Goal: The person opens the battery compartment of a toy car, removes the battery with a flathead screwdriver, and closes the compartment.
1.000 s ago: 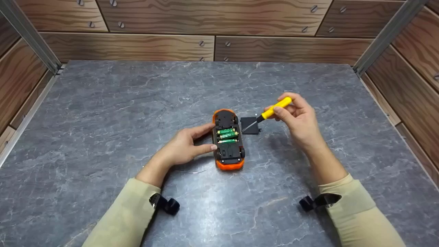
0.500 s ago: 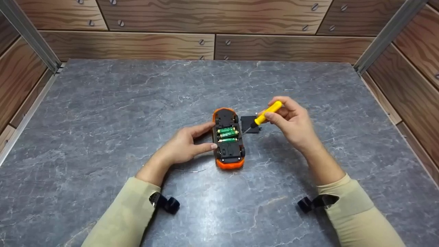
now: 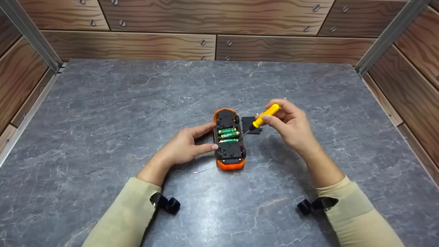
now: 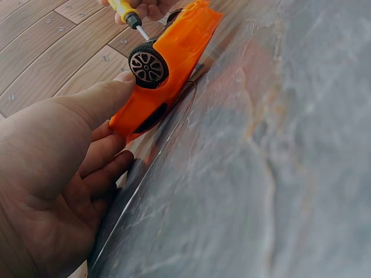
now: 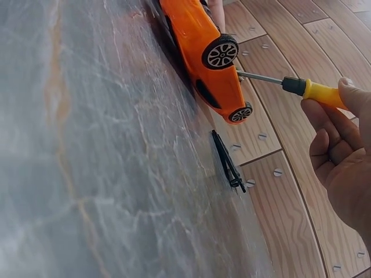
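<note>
An orange toy car point(image 3: 231, 165) lies wheels up, its black underside showing. Three green batteries point(image 3: 229, 134) sit in its uncovered battery compartment. My left hand point(image 3: 183, 145) holds the car along its left side, thumb by a wheel point(image 4: 148, 67) and index finger farther forward. In my right hand point(image 3: 291, 128) is a yellow-handled screwdriver point(image 3: 267, 115), gripped between thumb and fingers. Its metal shaft point(image 5: 261, 76) slants down to the compartment's right edge, near the lowest battery. Whether the tip touches anything is too small to tell.
Right of the car lies the black battery cover point(image 3: 247, 122), partly behind the screwdriver; it appears edge-on in the right wrist view. The grey marbled table point(image 3: 137, 92) is bordered by wood-patterned panels point(image 3: 274, 48) at the back and sides.
My right hand has moved left and slightly toward me, taking the screwdriver tip from over the cover to the compartment's right edge. The left hand and car stay put.
</note>
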